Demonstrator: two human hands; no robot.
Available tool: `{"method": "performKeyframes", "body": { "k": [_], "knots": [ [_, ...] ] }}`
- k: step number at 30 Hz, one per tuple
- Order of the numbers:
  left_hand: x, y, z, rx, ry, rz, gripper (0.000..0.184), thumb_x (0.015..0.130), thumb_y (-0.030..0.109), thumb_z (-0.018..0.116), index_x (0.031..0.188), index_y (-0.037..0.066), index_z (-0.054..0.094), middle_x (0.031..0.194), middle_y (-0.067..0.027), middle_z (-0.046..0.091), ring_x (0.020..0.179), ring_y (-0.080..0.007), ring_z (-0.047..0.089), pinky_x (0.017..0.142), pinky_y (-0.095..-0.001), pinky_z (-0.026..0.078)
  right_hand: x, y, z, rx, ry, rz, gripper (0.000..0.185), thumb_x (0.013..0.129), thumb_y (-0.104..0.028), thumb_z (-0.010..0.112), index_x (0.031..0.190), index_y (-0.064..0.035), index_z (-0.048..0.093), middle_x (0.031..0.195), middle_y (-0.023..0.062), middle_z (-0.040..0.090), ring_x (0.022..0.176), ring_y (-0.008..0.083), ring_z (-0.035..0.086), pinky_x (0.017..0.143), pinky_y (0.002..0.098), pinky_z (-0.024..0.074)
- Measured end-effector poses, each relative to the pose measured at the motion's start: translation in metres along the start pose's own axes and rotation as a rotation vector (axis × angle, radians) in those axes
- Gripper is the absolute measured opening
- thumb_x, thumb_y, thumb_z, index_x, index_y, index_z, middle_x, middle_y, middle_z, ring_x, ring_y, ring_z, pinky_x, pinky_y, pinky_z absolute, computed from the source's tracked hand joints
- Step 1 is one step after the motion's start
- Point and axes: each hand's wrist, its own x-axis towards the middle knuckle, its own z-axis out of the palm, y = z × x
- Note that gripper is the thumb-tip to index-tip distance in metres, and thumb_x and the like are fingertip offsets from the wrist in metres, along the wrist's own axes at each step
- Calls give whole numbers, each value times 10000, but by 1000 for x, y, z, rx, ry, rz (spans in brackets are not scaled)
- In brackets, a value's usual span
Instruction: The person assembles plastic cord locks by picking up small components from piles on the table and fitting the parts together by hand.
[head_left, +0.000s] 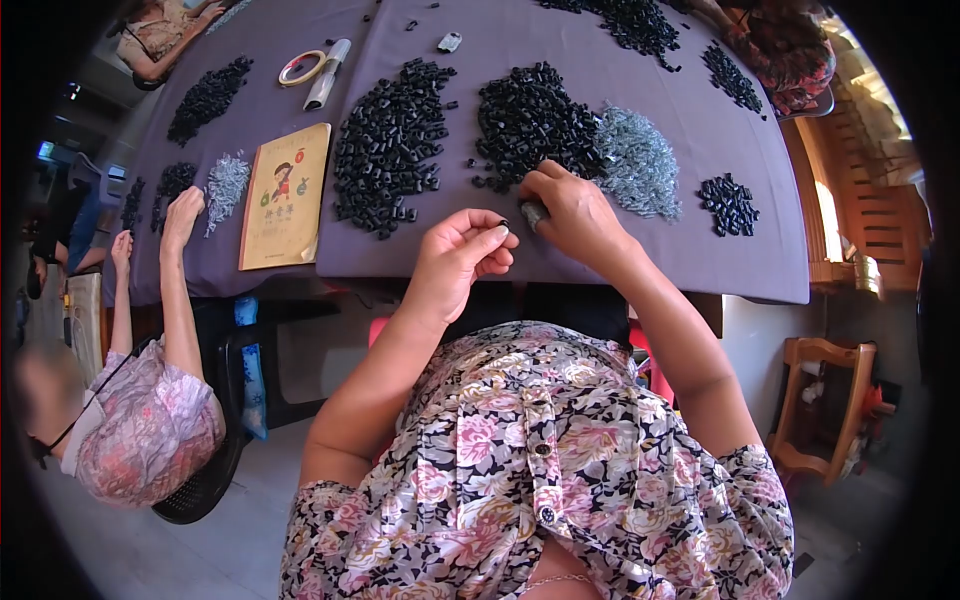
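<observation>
My left hand [462, 255] is over the table's front edge, thumb and fingertips pinched on a small black piece [504, 224], of which only a little shows. My right hand [578, 213] reaches to the near edge of a heap of small black plastic pieces [535, 115], fingers curled down and together; what they hold, if anything, is hidden. Right of that heap, touching it, lies a pile of small clear pieces [640, 165]. Another black heap [390, 145] spreads beyond my left hand.
A yellowish booklet [285, 200] lies left on the purple tablecloth [455, 190], with a tape roll [302, 68] behind it. A small black pile [729, 205] is at right. At left, a seated co-worker's hand [183, 215] is beside other piles; more people sit across.
</observation>
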Motion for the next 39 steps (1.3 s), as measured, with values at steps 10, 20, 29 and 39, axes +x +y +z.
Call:
{"method": "performKeyframes", "body": {
  "k": [10,20,29,39],
  "knots": [
    [-1,-4,2,79,12,33,135,965,81,643,1091,36,634,966,-80,720,771,-100,676,703,-231,569,-6,4,1,68,-11,26,223,746,-55,688,965,-36,652,960,140,613,904,373,646,784,447,519],
    [4,-6,6,142,25,14,128,963,81,645,1083,36,635,944,-80,719,759,-97,675,680,-226,567,-12,7,-3,199,51,-3,269,703,44,643,969,3,649,925,147,632,830,321,659,742,388,532],
    [-7,-6,5,116,40,27,133,963,81,645,1085,29,634,944,-81,718,763,-104,677,686,-232,571,-10,0,3,108,-10,53,273,729,26,655,1001,-1,658,958,148,620,907,348,655,788,412,531],
    [-8,-3,12,204,34,52,140,965,110,649,1080,29,639,929,-67,716,752,-93,662,679,-223,551,-15,7,0,264,42,-4,257,731,6,685,982,-20,638,912,135,616,831,322,655,728,409,523]
  ]
}}
